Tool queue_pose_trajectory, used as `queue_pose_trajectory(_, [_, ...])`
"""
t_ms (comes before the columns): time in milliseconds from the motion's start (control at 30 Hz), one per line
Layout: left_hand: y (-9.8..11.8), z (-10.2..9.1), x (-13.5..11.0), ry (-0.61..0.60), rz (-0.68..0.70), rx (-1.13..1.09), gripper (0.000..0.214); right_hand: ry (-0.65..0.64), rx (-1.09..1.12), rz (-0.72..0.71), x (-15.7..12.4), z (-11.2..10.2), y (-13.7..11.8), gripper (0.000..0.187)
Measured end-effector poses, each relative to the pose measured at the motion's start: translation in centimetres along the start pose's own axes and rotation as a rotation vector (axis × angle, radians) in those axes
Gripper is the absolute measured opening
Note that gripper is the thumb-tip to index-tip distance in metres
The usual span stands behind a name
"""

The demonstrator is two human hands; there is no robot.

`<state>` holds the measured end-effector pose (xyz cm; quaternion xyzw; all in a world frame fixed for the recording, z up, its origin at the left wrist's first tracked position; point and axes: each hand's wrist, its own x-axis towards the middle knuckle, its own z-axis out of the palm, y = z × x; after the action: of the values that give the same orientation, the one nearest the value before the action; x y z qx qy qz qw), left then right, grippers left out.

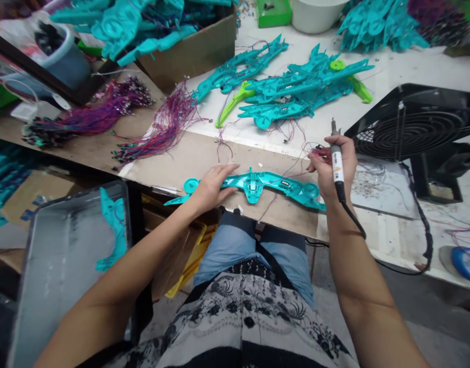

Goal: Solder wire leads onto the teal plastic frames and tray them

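A long teal plastic shell (271, 182) with a raised middle piece lies along the front edge of the bench. My left hand (214, 186) is closed on its left arm, thumb and fingers on either side. In my right hand (344, 161) is a soldering iron (337, 168), its metal tip pointing up and away from the shell. Thin red and blue wires (319, 149) show by the fingers of that hand; whether they are pinched there I cannot tell. Wires also run across the shell.
Behind lie stacked teal shells (296, 87) with lime-green pieces. Wire bundles (169, 122) spread at the left, beside a cardboard box (192, 56) of teal parts. A black fan (411, 122) stands right, near the iron's cord (353, 220). A black bin (66, 245) sits lower left.
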<state>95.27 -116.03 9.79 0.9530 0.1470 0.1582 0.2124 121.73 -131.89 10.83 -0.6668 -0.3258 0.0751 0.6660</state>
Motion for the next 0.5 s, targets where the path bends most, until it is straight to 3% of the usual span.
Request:
queue_pose_trajectory(100, [-0.4, -0.9, 0.9, -0.139, 0.053, 0.005, 0.057, -0.061, 0.023, 0.094, -0.9, 0.8, 0.6, 0.045])
queue_pose_trajectory(200, [-0.9, -1.9, 1.9, -0.226, 0.049, 0.006, 0.044, -0.087, 0.03, 0.119, -1.7, 1.4, 1.0, 0.045])
queue_pose_trajectory(367, [0.4, -3.5, 3.1, -0.138, -0.129, 0.035, 0.017, -0.065, 0.079, 0.108, -1.8, 1.7, 1.8, 0.045])
queue_pose_trajectory(500, [2.7, -3.7, 3.4, -0.247, -0.358, -0.267, 0.019, -0.088, 0.138, 0.139, -1.8, 2.0, 2.1, 0.045])
